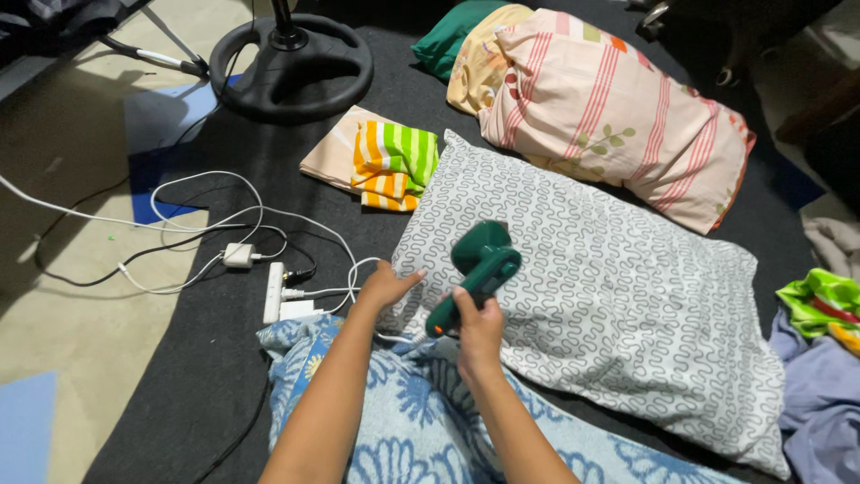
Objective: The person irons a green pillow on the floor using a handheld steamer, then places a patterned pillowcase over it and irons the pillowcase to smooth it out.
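My right hand grips the handle of a green handheld steam iron, its head pressed on a white pillow with a grey wavy pattern. My left hand lies flat with fingers together on the pillow's near left corner, holding nothing. The iron's white cord runs left from under my hands to a white power strip.
A pink striped pillow lies behind, with folded green and orange striped cloth to its left. A black fan base stands at the back. White cables and a plug adapter trail left. Blue floral cloth covers my lap; crumpled clothes lie at right.
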